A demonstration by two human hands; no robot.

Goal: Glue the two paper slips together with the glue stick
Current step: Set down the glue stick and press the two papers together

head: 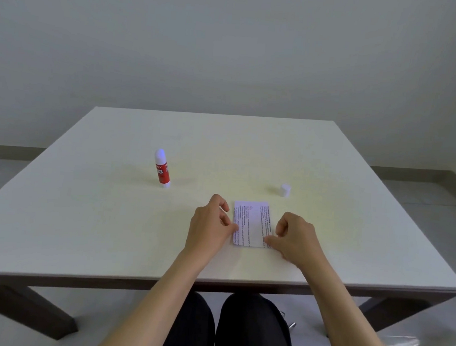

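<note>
Two white paper slips [250, 225] with printed text lie flat on the table, side by side with their long edges overlapping. My left hand [209, 223] has its fingers curled, and its fingertips touch the slips' left edge. My right hand [295, 238] is also curled, with a fingertip pressing on the lower right edge. A red and white glue stick [162, 170] stands upright at the far left with its cap off and its tip showing. Its white cap [285, 190] stands apart, behind my right hand.
The pale table [103, 217] has its front edge close to my body, and my knees show beneath it. A plain wall stands behind the table's far edge. Floor lies on both sides.
</note>
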